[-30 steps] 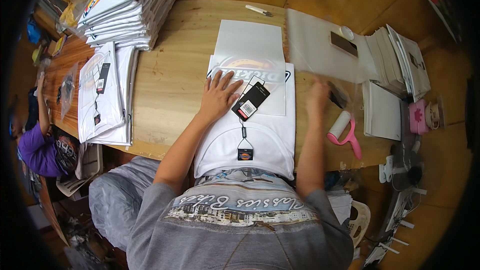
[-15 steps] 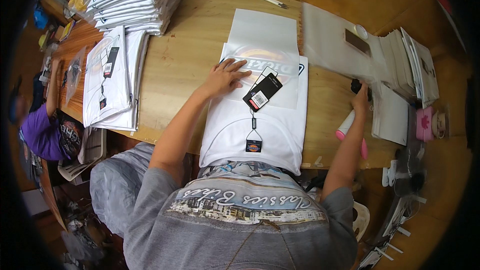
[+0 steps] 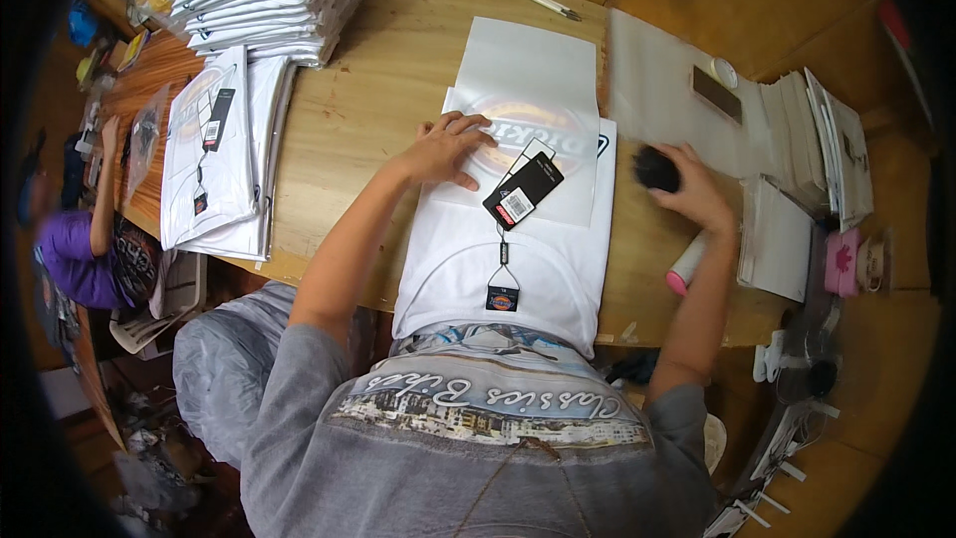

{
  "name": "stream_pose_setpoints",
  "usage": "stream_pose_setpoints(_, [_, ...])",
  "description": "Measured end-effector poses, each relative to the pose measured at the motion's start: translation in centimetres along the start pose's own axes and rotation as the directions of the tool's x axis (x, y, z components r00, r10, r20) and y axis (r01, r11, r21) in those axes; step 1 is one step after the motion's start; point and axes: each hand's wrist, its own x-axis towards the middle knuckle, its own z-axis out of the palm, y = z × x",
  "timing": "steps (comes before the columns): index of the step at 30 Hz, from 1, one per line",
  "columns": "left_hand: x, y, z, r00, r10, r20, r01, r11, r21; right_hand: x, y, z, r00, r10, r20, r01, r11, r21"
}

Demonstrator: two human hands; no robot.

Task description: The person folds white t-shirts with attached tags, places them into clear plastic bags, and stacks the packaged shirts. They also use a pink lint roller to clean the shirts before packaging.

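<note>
A folded white T-shirt [image 3: 438, 257] lies in front of me, its neckline toward me. Over its printed front rests a translucent sheet [image 3: 533, 65]. My left hand [image 3: 448, 151] presses on the sheet's left edge and the shirt with fingers spread. Black and white hang tags [image 3: 526, 187] lie on the sheet, and their cord runs down to a small black neck label [image 3: 503, 297]. To the right of the shirt, my right hand [image 3: 692, 191] grips a round black object [image 3: 657, 169], above the table. Motion blur hides what kind it is.
Stacked folded white shirts [image 3: 269, 5] stand at the back left, with more tagged shirts [image 3: 211, 154] nearer. Thread snips [image 3: 554, 6] lie at the back. A phone [image 3: 716, 93], translucent sheets [image 3: 647, 80] and a white roll [image 3: 689, 257] are on the right. Another person [image 3: 85, 259] sits far left.
My right hand has taken the round black object from near the sheets on the right and moved it left toward the shirt. My left hand stays on the sheet.
</note>
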Motion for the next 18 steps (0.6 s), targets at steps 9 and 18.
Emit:
stream_pose_setpoints(9, [0.6, -0.6, 0.0, 0.995, 0.03, -0.092, -0.027, 0.999, 0.027, 4.9, -8.1, 13.0, 0.964, -0.261, 0.055, 0.266, 0.957, -0.116])
stream_pose_setpoints(18, [6.9, 0.7, 2.1, 0.847, 0.169, -0.503, -0.102, 0.982, 0.158, 12.2, -2.0, 12.5, 0.939, -0.294, -0.177, 0.28, 0.955, -0.1])
